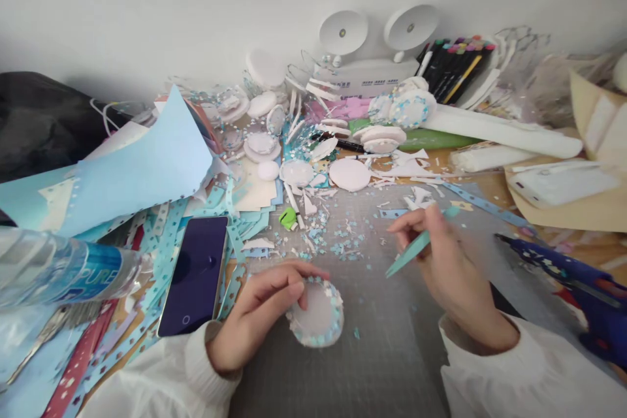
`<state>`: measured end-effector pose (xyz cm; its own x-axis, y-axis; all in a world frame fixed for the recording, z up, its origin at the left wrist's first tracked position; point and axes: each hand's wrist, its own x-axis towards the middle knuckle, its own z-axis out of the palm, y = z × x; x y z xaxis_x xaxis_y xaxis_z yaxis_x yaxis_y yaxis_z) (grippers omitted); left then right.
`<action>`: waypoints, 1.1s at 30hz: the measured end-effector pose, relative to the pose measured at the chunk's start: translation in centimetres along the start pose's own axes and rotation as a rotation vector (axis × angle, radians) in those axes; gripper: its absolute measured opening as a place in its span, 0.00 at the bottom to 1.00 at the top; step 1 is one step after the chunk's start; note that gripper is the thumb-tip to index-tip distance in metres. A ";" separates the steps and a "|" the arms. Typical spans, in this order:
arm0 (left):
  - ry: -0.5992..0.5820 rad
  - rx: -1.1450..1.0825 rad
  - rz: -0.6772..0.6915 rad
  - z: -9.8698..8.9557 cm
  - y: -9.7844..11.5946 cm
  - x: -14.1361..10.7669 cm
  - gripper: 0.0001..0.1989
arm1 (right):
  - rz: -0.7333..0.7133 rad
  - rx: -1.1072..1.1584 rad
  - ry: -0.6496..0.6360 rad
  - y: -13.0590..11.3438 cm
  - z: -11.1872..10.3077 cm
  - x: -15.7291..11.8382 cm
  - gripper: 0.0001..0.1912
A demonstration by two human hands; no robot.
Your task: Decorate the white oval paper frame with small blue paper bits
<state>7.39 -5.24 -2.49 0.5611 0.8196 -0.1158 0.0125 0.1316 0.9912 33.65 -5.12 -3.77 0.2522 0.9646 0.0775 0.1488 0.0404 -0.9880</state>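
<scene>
My left hand (269,304) grips the upper left edge of a round white disc (318,313), thumb and fingers at its rim. Small pale blue and white stars ring the disc, and its middle is plain. My right hand (443,268), held to the right above the grey cutting mat (382,353), pinches teal tweezers (411,251). Their tips point down and left, apart from the disc; whether they hold anything is too small to tell. Loose blue and white paper stars (343,248) lie scattered on the mat beyond both hands.
A phone (196,274) and a water bottle (73,268) are on the left, among punched paper strips. White discs (350,173) and scraps pile up at the back, near a two-headed lamp (343,32) and markers (455,68). A blue glue gun (573,287) lies at right.
</scene>
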 end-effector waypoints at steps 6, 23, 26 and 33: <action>-0.230 0.290 0.158 0.7 0.3 0.2 0.08 | 0.062 0.195 -0.038 -0.2 0.7 0.1 0.17; 0.551 0.069 0.308 0.4 -1.3 0.1 0.10 | -0.197 -0.077 -0.103 -0.3 2.1 -0.9 0.06; 0.653 -0.043 0.243 0.5 -1.3 0.3 0.10 | -0.243 -0.105 -0.169 0.0 2.7 -1.3 0.05; 0.688 -0.026 0.225 0.5 -1.4 0.5 0.09 | -0.287 -0.149 -0.234 0.7 4.4 -1.8 0.06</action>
<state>8.08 -5.32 -3.91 -0.0998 0.9927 0.0683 -0.0660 -0.0751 0.9950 29.08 -5.71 -5.23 -0.0421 0.9536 0.2980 0.3230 0.2952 -0.8992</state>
